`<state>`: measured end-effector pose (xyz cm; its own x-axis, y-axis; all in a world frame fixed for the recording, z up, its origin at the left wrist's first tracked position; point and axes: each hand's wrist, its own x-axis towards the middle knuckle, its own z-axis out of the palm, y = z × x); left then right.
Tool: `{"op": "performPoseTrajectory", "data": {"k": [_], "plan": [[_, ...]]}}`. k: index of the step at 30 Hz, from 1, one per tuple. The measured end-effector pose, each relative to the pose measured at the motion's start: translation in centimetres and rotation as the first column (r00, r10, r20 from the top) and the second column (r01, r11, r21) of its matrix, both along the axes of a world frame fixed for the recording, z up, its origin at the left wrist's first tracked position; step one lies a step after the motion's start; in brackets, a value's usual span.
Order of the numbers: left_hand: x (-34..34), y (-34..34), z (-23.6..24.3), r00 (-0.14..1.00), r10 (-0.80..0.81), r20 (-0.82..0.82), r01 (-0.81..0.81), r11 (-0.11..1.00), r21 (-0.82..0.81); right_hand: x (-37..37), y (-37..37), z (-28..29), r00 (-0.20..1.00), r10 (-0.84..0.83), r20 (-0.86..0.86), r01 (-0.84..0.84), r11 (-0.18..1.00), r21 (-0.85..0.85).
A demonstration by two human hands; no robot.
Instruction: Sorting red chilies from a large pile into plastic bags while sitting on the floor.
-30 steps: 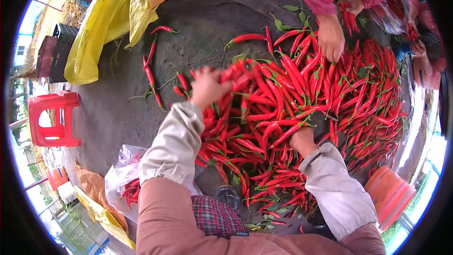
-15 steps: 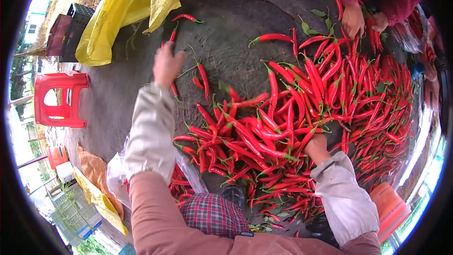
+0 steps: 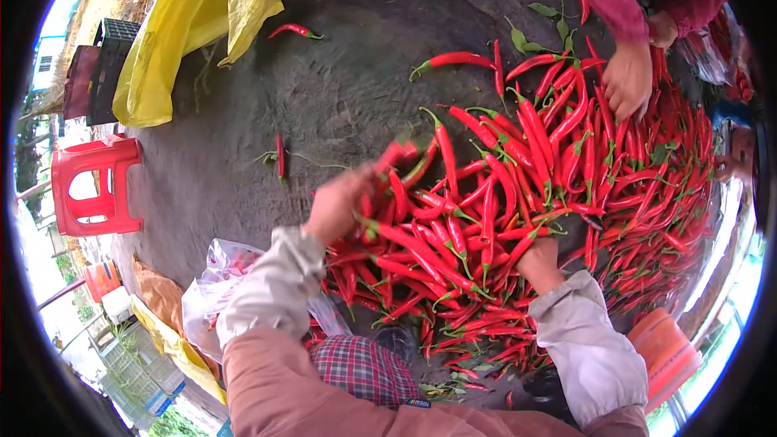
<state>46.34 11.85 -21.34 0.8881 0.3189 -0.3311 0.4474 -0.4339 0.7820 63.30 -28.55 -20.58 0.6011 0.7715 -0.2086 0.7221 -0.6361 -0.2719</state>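
Over grey ground, left hand (image 3: 338, 209) returned to chillies (image 3: 518, 218)

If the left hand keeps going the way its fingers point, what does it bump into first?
The left hand points right, toward the chili pile. It would probably meet the red chilies lying just past its fingertips first; it already seems to grip a few. Depth is hard to judge here.
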Motion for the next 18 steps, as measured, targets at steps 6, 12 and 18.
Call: {"op": "performPoseTrajectory", "data": {"k": [6, 12, 18], "plan": [[11.6, 9.0, 5.4, 0.935, -0.248, 0.253, -0.003, 0.71, 0.704, 0.0, -1.1, 0.0, 0.996, -0.027, -0.08, 0.026, 1.0, -0.014], [17.4, 20.9, 1.6, 0.983, 0.058, -0.172, 0.144, 0.332, 0.932, -0.4, 0.7, 0.6, 0.993, 0.065, -0.094, -0.078, 0.986, -0.148], [21.9, 10.0, 2.5, 0.994, 0.083, -0.07, 0.026, 0.439, 0.898, 0.0, 0.1, 0.2, 0.997, -0.077, 0.027, 0.079, 0.995, -0.061]]}}
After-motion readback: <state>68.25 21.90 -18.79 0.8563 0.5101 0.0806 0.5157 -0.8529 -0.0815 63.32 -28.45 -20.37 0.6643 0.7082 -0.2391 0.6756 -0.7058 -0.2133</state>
